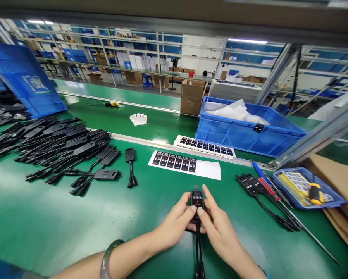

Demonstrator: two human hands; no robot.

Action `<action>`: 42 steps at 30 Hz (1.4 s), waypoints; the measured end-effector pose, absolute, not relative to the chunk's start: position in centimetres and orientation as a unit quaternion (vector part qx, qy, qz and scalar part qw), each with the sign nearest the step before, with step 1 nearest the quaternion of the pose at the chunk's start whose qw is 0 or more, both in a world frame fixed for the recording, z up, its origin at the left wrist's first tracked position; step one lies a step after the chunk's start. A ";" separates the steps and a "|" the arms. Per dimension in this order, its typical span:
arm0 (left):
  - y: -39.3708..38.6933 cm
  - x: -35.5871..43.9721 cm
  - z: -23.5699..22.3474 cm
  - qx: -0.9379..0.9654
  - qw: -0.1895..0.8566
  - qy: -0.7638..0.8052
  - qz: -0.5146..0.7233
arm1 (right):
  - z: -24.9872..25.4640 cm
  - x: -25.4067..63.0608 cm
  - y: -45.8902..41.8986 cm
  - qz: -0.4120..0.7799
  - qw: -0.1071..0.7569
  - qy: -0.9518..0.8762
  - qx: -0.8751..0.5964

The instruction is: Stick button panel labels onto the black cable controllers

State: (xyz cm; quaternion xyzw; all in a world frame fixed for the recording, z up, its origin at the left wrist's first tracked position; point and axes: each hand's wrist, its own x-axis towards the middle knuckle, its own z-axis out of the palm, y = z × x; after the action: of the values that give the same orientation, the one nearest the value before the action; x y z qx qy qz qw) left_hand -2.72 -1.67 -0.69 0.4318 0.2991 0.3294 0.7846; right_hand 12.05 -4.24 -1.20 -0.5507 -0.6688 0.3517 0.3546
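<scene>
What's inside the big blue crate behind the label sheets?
Crumpled white sheet material shows at the top of the big blue crate. Whatever lies beneath it is covered, and the crate's front wall hides the bottom.

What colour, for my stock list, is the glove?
The glove is white, best seen in the head view.

Near-left tabletop [31,217] passable; 1 cable pile [56,143] beyond.

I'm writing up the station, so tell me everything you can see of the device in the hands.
The device is a slim black, plastic-looking box with a small loop on its far end and two black cables leaving its near end. Its upward face carries white and red markings, too small to read. Both hands, left and right, grip it, thumbs on the face.
</scene>
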 end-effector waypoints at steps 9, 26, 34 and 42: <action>1.8 -5.2 -0.5 0.778 0.397 0.391 0.291 | -0.9 16.6 -1.4 0.003 0.190 -0.709 -0.679; 4.1 -6.5 -0.9 0.838 0.070 0.531 0.108 | -0.8 14.5 8.0 -0.013 0.242 -0.745 -0.621; 4.0 -6.6 -1.9 0.837 0.052 0.521 0.156 | -0.5 12.4 9.0 0.022 0.382 -0.730 -0.566; 8.5 -11.6 0.4 0.708 -0.026 0.675 0.205 | 0.4 15.7 1.7 0.096 0.533 -0.642 -0.543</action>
State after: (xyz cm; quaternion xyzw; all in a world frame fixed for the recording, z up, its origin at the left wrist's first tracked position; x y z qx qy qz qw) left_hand -11.56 8.47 0.41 0.7083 0.6751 0.2048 -0.0264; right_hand 15.66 1.67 0.42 -0.5431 -0.6420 0.0956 0.5328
